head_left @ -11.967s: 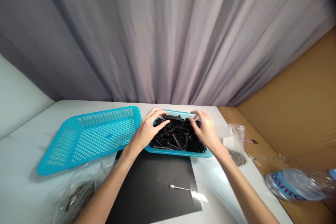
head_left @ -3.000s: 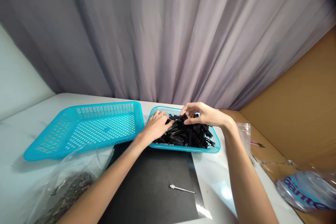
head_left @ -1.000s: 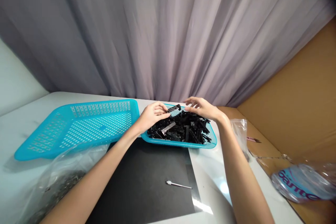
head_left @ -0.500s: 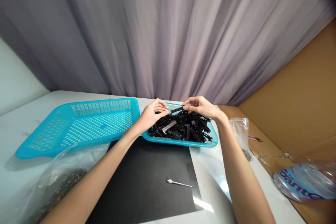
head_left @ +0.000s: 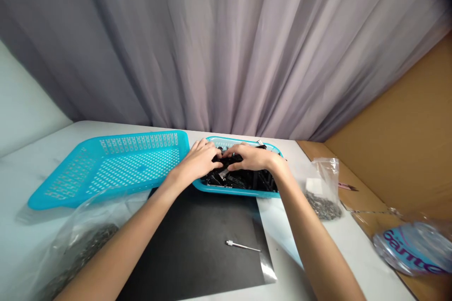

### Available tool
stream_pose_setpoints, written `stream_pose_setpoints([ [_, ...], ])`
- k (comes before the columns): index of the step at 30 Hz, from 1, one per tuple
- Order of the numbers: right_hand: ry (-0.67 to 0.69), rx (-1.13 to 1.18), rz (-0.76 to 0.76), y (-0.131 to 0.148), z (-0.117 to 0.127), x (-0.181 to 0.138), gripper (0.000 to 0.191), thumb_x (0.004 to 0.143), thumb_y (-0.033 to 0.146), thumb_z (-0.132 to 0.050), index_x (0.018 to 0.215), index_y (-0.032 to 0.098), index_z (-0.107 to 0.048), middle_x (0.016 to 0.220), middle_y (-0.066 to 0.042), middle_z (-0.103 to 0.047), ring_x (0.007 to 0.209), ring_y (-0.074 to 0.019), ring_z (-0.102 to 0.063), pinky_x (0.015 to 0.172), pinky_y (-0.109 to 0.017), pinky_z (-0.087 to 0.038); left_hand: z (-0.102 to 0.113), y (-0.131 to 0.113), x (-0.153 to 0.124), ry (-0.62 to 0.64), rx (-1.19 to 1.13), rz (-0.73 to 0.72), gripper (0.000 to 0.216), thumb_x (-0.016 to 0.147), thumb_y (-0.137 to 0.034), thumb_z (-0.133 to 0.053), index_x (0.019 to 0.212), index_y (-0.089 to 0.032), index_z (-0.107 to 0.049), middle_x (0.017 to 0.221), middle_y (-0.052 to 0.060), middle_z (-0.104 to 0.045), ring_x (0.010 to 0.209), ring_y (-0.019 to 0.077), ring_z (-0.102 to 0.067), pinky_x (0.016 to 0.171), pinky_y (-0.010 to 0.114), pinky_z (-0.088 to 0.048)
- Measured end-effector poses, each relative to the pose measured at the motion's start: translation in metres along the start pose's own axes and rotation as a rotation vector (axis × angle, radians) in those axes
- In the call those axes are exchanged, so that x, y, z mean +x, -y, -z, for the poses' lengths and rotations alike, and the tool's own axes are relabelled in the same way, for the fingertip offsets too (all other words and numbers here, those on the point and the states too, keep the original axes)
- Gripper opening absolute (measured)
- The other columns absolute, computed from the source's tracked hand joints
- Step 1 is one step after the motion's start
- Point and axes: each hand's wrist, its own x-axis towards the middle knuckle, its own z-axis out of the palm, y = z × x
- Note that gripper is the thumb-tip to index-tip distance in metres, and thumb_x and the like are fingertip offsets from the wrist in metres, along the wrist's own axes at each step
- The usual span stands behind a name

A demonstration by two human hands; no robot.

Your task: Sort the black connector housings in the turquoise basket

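Observation:
A small blue basket [head_left: 233,191] full of black plastic parts [head_left: 247,179] stands at the middle of the white table. Both my hands are down in its pile. My left hand [head_left: 198,160] and my right hand [head_left: 252,157] meet fingertip to fingertip over the left half of the basket. Their fingers are curled around a black part [head_left: 225,162] that they hold between them. The fingers hide most of that part.
A large blue mesh basket [head_left: 116,169] lies to the left. A black mat [head_left: 197,240] with a thin metal pin [head_left: 243,246] lies in front. Clear bags of small metal pieces sit front left [head_left: 77,249] and right [head_left: 323,193]. A cardboard wall [head_left: 399,141] and a printed bag [head_left: 413,247] are at right.
Both hands, which held a black part raised above the small basket, have come down into the pile, closer together. The view has shifted slightly.

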Motion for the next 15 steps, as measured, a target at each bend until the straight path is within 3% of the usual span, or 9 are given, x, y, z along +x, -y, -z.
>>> stream_pose_setpoints([
  [5,0.022,-0.019,-0.039,0.0,0.011,-0.01,0.011,0.09,0.019,-0.073,0.1,0.024,-0.076,0.109,-0.003,-0.073,0.118,-0.025,-0.057,0.102,-0.038,-0.043,0.013,0.019,0.002,-0.008,-0.1,0.082,0.022,0.091,-0.032,-0.062,0.107,-0.024,-0.075,0.11,0.008,-0.074,0.108,0.0306,-0.064,0.097,0.042,-0.045],
  [7,-0.003,-0.029,-0.035,0.001,0.017,-0.016,0.011,0.088,0.02,-0.075,0.099,0.022,-0.076,0.105,-0.004,-0.073,0.116,-0.0254,-0.057,0.1,-0.037,-0.044,0.015,0.026,0.004,-0.027,-0.243,0.096,0.024,0.091,-0.033,-0.06,0.108,-0.024,-0.075,0.108,0.006,-0.076,0.102,0.0281,-0.068,0.09,0.038,-0.049],
  [11,0.047,-0.033,0.012,0.006,0.017,-0.018,0.037,0.08,0.032,-0.086,0.115,0.028,-0.076,0.111,-0.005,-0.07,0.12,-0.0278,-0.052,0.103,-0.039,-0.042,0.015,0.033,0.008,-0.026,-0.497,0.097,0.027,0.087,-0.036,-0.062,0.104,-0.021,-0.075,0.099,0.006,-0.077,0.093,0.0256,-0.07,0.085,0.036,-0.052],
  [15,0.048,-0.059,-0.029,0.005,0.009,-0.01,0.018,0.082,0.026,-0.083,0.099,0.028,-0.079,0.103,-0.004,-0.071,0.117,-0.0272,-0.052,0.1,-0.038,-0.042,0.017,0.033,0.009,-0.021,-0.622,0.091,0.028,0.085,-0.038,-0.065,0.101,-0.018,-0.074,0.096,0.007,-0.078,0.092,0.0249,-0.071,0.085,0.036,-0.054],
])
